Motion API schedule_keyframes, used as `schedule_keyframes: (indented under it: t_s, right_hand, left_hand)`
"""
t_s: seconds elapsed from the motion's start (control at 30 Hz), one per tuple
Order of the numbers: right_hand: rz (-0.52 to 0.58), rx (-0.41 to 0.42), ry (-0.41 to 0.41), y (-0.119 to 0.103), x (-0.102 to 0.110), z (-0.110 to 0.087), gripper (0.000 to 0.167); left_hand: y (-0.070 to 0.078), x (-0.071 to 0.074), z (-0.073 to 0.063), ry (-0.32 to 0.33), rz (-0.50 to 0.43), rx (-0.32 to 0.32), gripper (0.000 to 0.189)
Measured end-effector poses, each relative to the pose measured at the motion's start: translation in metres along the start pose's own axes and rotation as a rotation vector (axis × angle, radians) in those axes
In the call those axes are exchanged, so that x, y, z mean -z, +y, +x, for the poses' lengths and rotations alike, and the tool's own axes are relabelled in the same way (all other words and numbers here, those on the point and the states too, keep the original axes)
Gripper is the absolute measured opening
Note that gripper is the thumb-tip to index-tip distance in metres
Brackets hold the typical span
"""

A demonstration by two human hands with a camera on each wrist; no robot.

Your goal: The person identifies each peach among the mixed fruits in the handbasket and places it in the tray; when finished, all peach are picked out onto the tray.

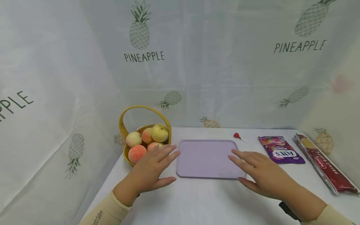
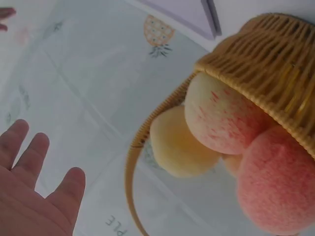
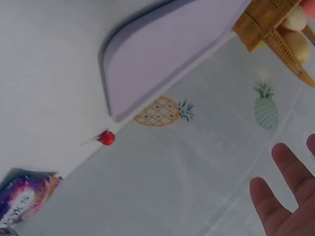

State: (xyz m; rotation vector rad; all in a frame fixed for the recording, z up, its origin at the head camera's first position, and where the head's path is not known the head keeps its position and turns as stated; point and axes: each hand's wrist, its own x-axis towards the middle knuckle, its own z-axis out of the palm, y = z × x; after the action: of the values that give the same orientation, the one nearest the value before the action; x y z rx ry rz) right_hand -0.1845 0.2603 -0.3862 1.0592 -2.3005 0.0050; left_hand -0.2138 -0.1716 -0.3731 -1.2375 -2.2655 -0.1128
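Observation:
In the head view the left hand hovers with spread, extended fingers, overlapping the front of a yellow wicker basket. Nothing is in its grasp. Inside the basket sit several peaches and a yellow-green fruit. The right hand is likewise spread out and holds nothing, its fingertips over the right edge of a flat lilac tray. In the left wrist view the fingers are apart from the peaches. The right wrist view shows the fingers extended, with no object between them.
A red-wrapped lollipop lies behind the tray's right corner. To the right are a purple Fox's candy bag and a long red snack packet. A pineapple-printed curtain hangs along the white table's back.

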Motion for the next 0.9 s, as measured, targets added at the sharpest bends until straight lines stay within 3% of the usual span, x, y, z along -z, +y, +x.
schedule_keyframes:
  t_s: [0.23,0.3,0.5,0.9]
  right_hand:
    - [0.048,-0.092,-0.026,0.011,-0.012,-0.01,0.082]
    - [0.059,-0.116,-0.035,0.013,-0.017,-0.011,0.087]
    - [0.093,-0.196,-0.097,0.016,-0.036,-0.015,0.079]
    - [0.187,-0.481,-0.26,0.03,-0.071,-0.025,0.072]
  left_hand:
    - [-0.015,0.0,-0.003,0.097,-0.054,0.028,0.086]
    - [-0.018,0.002,-0.006,0.092,-0.062,0.066,0.085]
    - [-0.031,0.005,-0.021,0.083,-0.071,0.168,0.083]
    - [-0.045,0.008,-0.049,0.066,-0.144,0.374,0.078]
